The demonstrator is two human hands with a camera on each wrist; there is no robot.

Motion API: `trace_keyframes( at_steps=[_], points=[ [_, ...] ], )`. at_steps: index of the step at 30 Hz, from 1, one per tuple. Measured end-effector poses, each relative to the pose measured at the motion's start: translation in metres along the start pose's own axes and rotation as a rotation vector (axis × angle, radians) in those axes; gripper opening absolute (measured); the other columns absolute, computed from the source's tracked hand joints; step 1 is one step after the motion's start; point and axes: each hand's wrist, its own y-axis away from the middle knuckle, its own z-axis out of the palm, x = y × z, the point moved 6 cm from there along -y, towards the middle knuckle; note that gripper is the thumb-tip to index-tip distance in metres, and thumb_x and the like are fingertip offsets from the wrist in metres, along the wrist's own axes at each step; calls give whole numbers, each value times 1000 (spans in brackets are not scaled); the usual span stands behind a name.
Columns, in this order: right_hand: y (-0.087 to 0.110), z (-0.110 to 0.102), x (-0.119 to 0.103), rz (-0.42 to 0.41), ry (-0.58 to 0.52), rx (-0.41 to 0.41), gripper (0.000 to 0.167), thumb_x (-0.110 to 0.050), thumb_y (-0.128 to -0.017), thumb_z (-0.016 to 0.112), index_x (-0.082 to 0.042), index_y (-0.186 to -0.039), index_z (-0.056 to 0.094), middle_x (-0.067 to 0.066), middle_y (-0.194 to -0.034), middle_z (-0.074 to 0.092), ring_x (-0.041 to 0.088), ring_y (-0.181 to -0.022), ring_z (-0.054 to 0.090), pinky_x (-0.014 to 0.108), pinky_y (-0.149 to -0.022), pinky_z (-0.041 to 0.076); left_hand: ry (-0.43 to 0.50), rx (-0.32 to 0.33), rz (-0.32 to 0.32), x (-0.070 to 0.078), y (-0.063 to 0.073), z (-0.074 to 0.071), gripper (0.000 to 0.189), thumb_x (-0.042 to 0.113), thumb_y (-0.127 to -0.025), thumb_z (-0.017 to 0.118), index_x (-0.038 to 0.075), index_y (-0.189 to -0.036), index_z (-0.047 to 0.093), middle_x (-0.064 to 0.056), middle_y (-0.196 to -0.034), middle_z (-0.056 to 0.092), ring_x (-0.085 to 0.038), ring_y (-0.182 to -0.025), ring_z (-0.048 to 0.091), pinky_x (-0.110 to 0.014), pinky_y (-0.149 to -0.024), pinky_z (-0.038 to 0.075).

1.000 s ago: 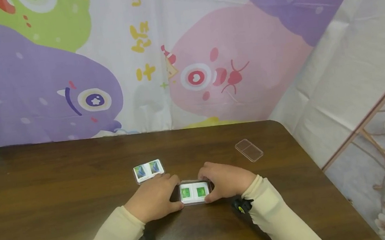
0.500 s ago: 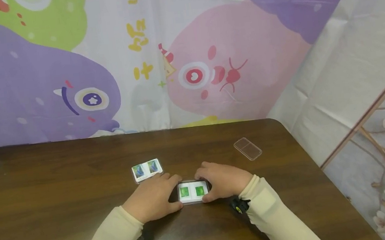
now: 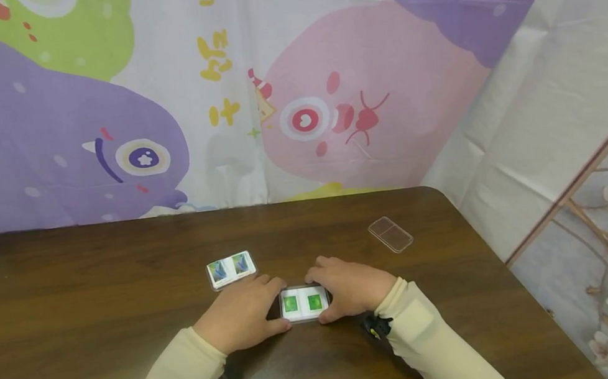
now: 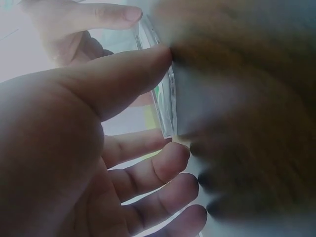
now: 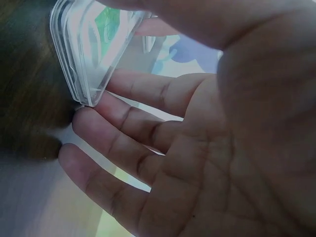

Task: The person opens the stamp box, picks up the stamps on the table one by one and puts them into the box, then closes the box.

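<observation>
On the brown table, in the head view, lies a clear plastic case (image 3: 304, 313) with a white inside and two small green square pictures. My left hand (image 3: 242, 312) pinches its left end, thumb on the near edge and fingertips at the far corner. At the right end my right hand (image 3: 353, 285) grips it the same way. Two clear layers stacked together show along the rim of the case (image 4: 170, 106) in the left wrist view. The right wrist view has the corner of the case (image 5: 81, 74) by the fingertips, the other fingers spread toward the tabletop.
A second clear case (image 3: 231, 269) with two blue-green pictures lies just beyond my left hand. Farther back on the right is a transparent rectangular plastic piece (image 3: 390, 234) with a dividing line. A cartoon-printed cloth (image 3: 235, 178) hangs behind the table's far edge (image 3: 305, 202).
The dark band along the case's far edge has thinned. Both hands keep their grip in nearly the same place, and the head view has shifted slightly.
</observation>
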Motion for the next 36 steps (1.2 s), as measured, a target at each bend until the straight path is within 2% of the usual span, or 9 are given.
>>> trace_keyframes(
  at_steps=[6,13,19,26,36],
  points=[
    [0,0,1,9,14,2,60,-33,-81,89,-10,-130,63,-1,-112,55,13,-95,52,28,-78,50,-2,20,11,0,-1,-1,57,42,-79,88,8,-119,65,-3,-99,67,-19,-86,64,-42,-76,54],
    [1,0,0,2,15,7,66,-35,-80,90,-8,-132,62,1,-115,55,14,-98,51,29,-81,51,-7,15,6,1,-1,-1,62,42,-78,88,5,-122,66,-5,-103,68,-22,-90,66,-43,-80,55],
    [-1,1,-4,-22,53,38,62,-39,-78,90,-9,-126,64,0,-110,55,14,-95,51,27,-77,50,35,-24,-39,-4,1,-2,72,44,-76,90,3,-130,62,-8,-113,69,-26,-101,66,-46,-87,54],
    [-6,3,-5,-24,104,61,56,-38,-77,89,-12,-120,65,-3,-105,55,12,-91,50,27,-75,49,58,-66,-77,-7,3,-2,75,44,-75,90,3,-131,61,-10,-114,69,-29,-103,66,-48,-85,55],
    [-10,-3,14,26,67,70,48,-33,-76,89,-14,-112,64,-5,-99,53,13,-87,51,29,-73,49,78,-124,-134,-11,6,-4,86,46,-76,90,-4,-137,55,-22,-129,66,-40,-121,63,-56,-99,51]
  ],
)
